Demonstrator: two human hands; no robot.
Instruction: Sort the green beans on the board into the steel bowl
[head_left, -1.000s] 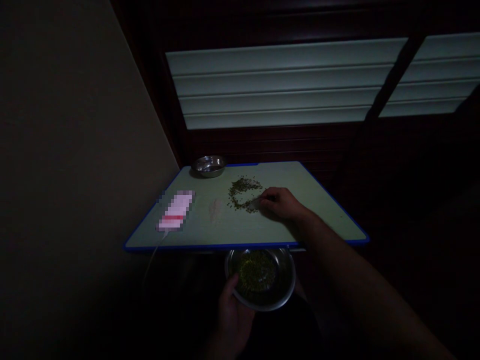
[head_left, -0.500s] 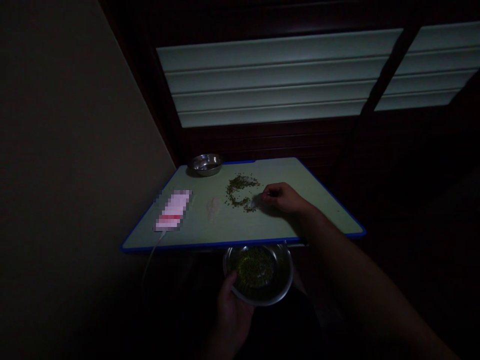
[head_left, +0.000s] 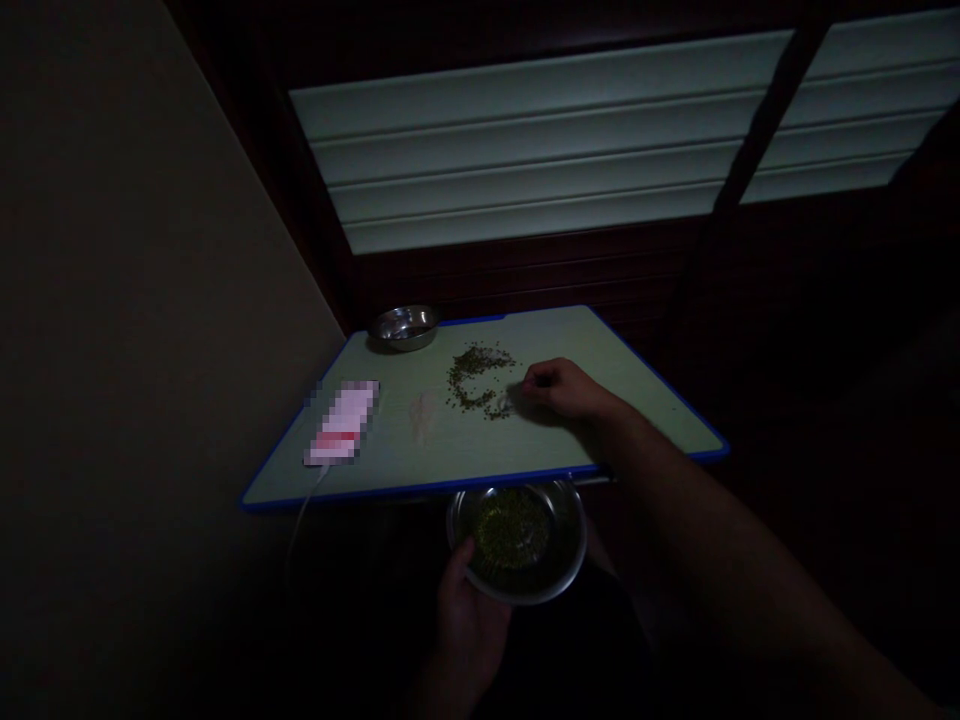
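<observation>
My left hand (head_left: 469,625) grips the near rim of a steel bowl (head_left: 566,560) that holds small green beans (head_left: 511,527), held just below the front edge of a pale green table (head_left: 600,350) with a blue rim. My right hand (head_left: 561,388) rests on the table with its fingers curled together, right beside a loose ring of green beans (head_left: 471,375). What the fingertips pinch, if anything, is too small to see.
A second, smaller steel bowl (head_left: 403,326) stands at the table's far left corner. A lit phone (head_left: 342,422) with a white cable (head_left: 304,515) lies at the left. A faint pale smear (head_left: 421,415) marks the middle. A wall is on the left, slatted panels behind.
My right hand has drawn slightly back from the bean ring. The view has tilted a little, so the table sits higher in the picture. The left hand keeps hold of the bowl.
</observation>
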